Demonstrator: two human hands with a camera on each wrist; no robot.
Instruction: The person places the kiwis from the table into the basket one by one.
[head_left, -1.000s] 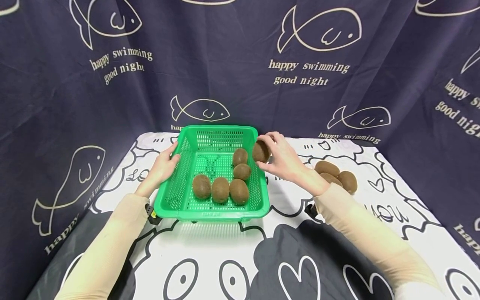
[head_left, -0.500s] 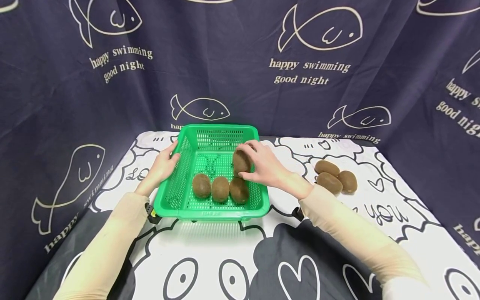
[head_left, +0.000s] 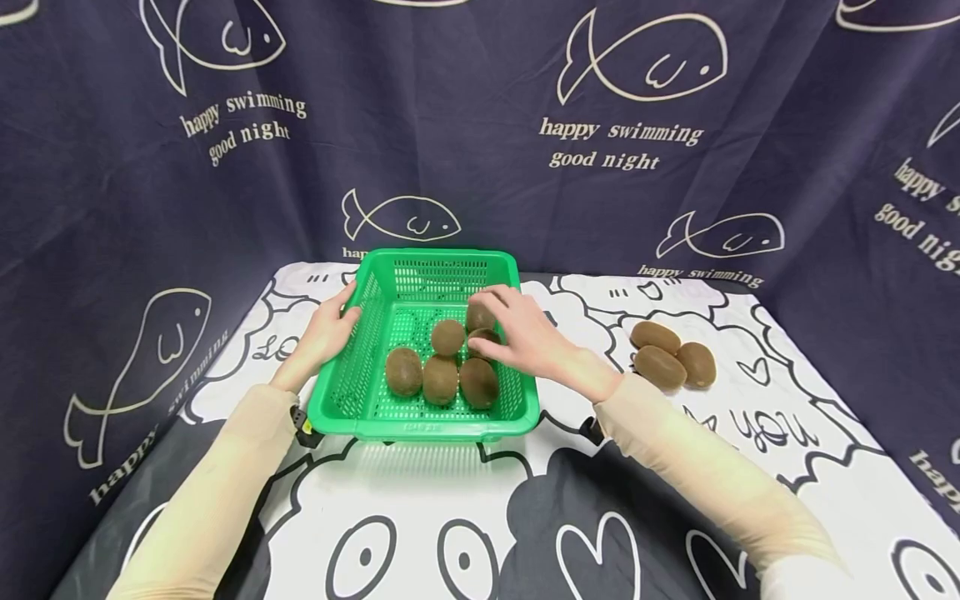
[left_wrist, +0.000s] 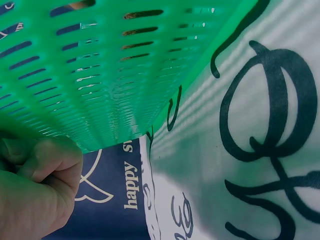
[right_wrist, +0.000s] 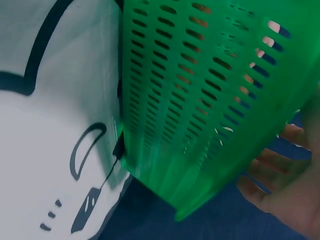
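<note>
A green plastic basket (head_left: 423, 430) stands on the table with several brown kiwis (head_left: 404, 372) inside, towards its front and right. My left hand (head_left: 326, 332) grips its left rim; in the left wrist view the curled fingers of that hand (left_wrist: 47, 172) are at the basket's slotted wall (left_wrist: 100, 75). Over the basket's right side reaches my right hand (head_left: 525, 337), fingers apart and partly covering two kiwis. Just left of its fingertips one kiwi (head_left: 447, 337) sits free, behind the front row. The right wrist view has the basket wall (right_wrist: 175, 100) beside the right hand (right_wrist: 285, 175).
Right of the basket, a small group of kiwis (head_left: 660, 367) lies on the white patterned tablecloth (head_left: 420, 508). A dark blue curtain (head_left: 480, 142) with fish drawings hangs right behind the table.
My right hand carried a kiwi from above the right rim leftward into the basket and let it go; it now sits behind the front row. The left hand stays at the rim.
</note>
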